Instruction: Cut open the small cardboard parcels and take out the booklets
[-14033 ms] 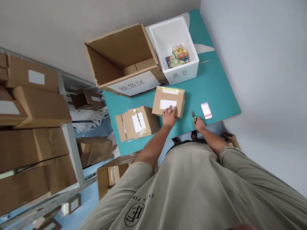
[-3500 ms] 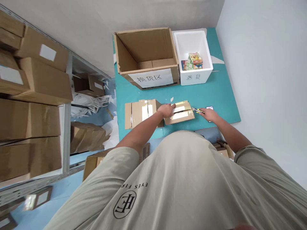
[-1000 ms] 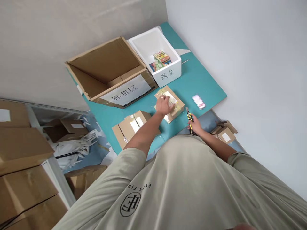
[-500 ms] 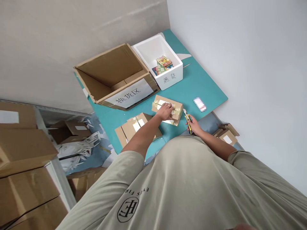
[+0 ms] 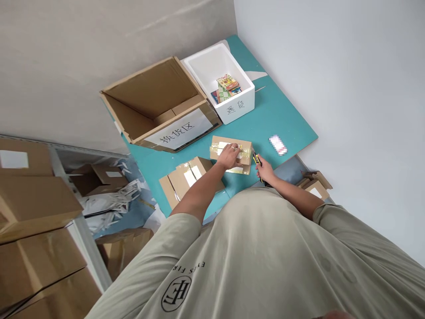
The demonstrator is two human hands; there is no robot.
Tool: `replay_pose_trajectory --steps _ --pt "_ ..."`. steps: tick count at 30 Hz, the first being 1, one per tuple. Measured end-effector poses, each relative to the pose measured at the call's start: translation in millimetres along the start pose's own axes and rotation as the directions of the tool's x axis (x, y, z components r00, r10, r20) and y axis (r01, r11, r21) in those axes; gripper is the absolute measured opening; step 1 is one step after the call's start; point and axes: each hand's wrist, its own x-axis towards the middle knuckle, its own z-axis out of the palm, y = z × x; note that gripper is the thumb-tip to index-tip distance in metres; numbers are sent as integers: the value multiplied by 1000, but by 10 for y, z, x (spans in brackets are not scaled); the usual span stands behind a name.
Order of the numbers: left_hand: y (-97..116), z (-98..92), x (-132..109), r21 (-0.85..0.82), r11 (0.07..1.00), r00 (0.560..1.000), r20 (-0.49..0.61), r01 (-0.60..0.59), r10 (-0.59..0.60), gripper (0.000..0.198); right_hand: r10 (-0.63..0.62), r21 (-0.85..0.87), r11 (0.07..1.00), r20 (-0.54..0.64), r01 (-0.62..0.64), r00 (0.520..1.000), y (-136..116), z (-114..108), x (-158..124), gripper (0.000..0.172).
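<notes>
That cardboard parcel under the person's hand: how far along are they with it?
Done, it seems: a second carton lies aside, apparently opened. In hand: the left hand presses the cardboard parcel while the right hand grips a yellow utility knife beside it. Left: tape still crosses the parcel's top.

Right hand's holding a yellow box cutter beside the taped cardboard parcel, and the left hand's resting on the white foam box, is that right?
No: the head view shows the left hand resting on the taped cardboard parcel, not the white foam box. The right hand does hold the yellow box cutter beside the parcel.
</notes>
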Motion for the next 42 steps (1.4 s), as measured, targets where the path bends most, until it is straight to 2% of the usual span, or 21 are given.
replay_pose_trajectory --steps 8,15,18,23,33,38,42 --pt "93 -16 3 1 1000 1000 -1 6 -6 72 -6 -200 980 59 17 998 -178 -83 -5 72" --pt "173 25 -31 1 999 999 16 45 -45 80 -4 -412 910 120 54 993 -278 -190 -126 73" --pt "173 50 -34 -5 999 999 6 48 -48 77 -13 -436 897 137 72 991 -287 -234 -156 73" --pt "184 86 -21 -9 998 998 -23 58 -58 71 -70 -477 874 77 98 995 -294 -213 -150 79" --pt "213 85 -18 -19 998 997 -24 67 -68 70 -91 -514 854 6 81 996 -284 -152 -180 73" --pt "201 124 -2 -5 997 997 -19 74 -74 69 -93 -545 833 28 93 995 -333 -150 -69 75" --pt "183 165 18 20 997 997 -18 70 -70 66 -108 -575 807 81 135 991 -350 -248 -39 72"
